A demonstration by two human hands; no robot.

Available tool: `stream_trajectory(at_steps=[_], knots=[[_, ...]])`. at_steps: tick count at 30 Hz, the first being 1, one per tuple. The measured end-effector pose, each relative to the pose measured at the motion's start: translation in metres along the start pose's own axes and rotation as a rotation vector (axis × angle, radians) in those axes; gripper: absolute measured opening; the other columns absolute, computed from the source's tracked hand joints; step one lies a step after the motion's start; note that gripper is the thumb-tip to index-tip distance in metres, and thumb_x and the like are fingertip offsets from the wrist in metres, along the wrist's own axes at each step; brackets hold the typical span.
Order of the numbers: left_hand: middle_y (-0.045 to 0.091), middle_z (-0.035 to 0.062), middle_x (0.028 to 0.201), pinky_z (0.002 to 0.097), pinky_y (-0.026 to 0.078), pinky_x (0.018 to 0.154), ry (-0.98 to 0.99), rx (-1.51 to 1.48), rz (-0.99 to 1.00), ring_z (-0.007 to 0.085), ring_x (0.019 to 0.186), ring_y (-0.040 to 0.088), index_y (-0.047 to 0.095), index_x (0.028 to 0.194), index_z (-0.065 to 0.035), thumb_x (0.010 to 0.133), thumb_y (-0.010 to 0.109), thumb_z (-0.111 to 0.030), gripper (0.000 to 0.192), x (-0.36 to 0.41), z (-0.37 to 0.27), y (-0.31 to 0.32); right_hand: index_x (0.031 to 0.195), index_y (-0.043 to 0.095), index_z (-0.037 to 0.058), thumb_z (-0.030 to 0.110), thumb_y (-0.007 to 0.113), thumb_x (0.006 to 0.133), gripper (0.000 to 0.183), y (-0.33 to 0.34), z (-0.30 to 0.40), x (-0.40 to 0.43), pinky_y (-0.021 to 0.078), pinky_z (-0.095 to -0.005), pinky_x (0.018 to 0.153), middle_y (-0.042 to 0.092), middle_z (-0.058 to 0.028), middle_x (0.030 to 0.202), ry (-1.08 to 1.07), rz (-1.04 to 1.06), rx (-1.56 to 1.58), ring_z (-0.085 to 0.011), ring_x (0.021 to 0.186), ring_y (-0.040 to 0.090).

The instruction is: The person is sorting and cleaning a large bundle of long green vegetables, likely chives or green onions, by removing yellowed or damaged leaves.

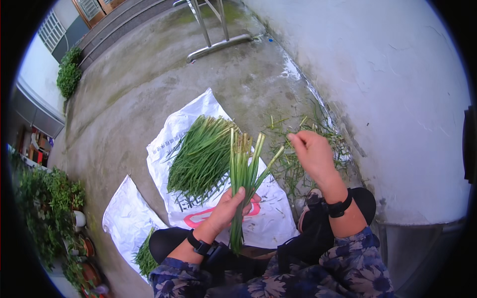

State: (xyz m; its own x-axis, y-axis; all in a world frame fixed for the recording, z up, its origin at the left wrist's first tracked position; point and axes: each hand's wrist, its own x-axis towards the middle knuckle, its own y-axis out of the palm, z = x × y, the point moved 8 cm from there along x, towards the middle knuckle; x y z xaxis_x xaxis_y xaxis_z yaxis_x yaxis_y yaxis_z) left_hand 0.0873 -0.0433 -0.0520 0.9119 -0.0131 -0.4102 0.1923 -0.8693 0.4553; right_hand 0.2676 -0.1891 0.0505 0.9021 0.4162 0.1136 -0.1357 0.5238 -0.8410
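Note:
My left hand (238, 205) grips a bunch of garlic chives (242, 171) around its lower leaves. The pale, cut stem ends point up and away from me, and a few stems splay to the right. My right hand (313, 152) is held apart from the bunch, to its right, with thumb and fingers drawn together. Whether a thin scrap sits between those fingertips is hard to tell. Beyond the bunch, a large heap of chives (203, 156) lies on a white woven sack (193, 108) that bears printing.
Trimmed scraps (294, 164) litter the concrete along the white wall (402, 111). At lower left, more chives (145, 257) lie on a second white sack (126, 212). A metal stand (220, 44) stands ahead; potted plants (52, 201) line the left side, with steps (111, 29) beyond.

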Motion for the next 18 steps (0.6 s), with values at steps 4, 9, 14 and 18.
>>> stream_trajectory(at_steps=[4, 9, 14, 18], knots=[[0.061, 0.0064, 0.093, 0.021, 0.039, 0.051, 0.011, -0.006, 0.084, 0.0081, 0.062, 0.044, 0.053, 0.108, -0.0005, 0.098, 0.038, -0.039, 0.043, 0.004, -0.002, 0.01, 0.088, 0.061, 0.0038, 0.019, 0.068, 0.078, 0.019, -0.007, 0.039, -0.014, 0.0438, -0.0392, 0.062, 0.054, -0.0111, 0.078, -0.229, -0.246, 0.314, -0.0312, 0.071, 0.056], [0.057, 0.0009, 0.08, 0.0211, 0.039, 0.058, -0.009, 0.193, 0.167, 0.0077, 0.064, 0.044, 0.058, 0.113, 0.0007, 0.098, 0.029, -0.046, 0.057, -0.002, -0.007, 0.015, 0.088, 0.064, 0.0036, 0.024, 0.068, 0.078, 0.022, 0.003, 0.061, -0.026, 0.0433, -0.0412, 0.059, 0.053, -0.0107, 0.072, -0.398, -0.277, 0.188, -0.0316, 0.065, 0.054], [0.056, -0.0005, 0.077, 0.0209, 0.038, 0.059, -0.046, 0.221, 0.137, 0.0073, 0.065, 0.045, 0.059, 0.114, 0.0002, 0.098, 0.027, -0.049, 0.061, -0.003, -0.004, 0.013, 0.082, 0.062, 0.0017, 0.022, 0.066, 0.084, 0.021, 0.062, 0.024, -0.018, 0.0297, -0.0218, 0.048, 0.046, 0.004, 0.059, 0.029, 0.346, 0.723, -0.0019, 0.055, 0.037], [0.057, -0.0001, 0.077, 0.0193, 0.038, 0.054, 0.016, -0.058, -0.004, 0.006, 0.063, 0.046, 0.062, 0.107, -0.0013, 0.097, 0.039, -0.041, 0.047, 0.001, -0.008, 0.007, 0.073, 0.056, 0.0035, 0.022, 0.064, 0.086, 0.024, 0.07, 0.022, -0.016, 0.0308, -0.0208, 0.048, 0.049, 0.0057, 0.062, 0.1, 0.309, 1.01, -0.0026, 0.055, 0.039]])
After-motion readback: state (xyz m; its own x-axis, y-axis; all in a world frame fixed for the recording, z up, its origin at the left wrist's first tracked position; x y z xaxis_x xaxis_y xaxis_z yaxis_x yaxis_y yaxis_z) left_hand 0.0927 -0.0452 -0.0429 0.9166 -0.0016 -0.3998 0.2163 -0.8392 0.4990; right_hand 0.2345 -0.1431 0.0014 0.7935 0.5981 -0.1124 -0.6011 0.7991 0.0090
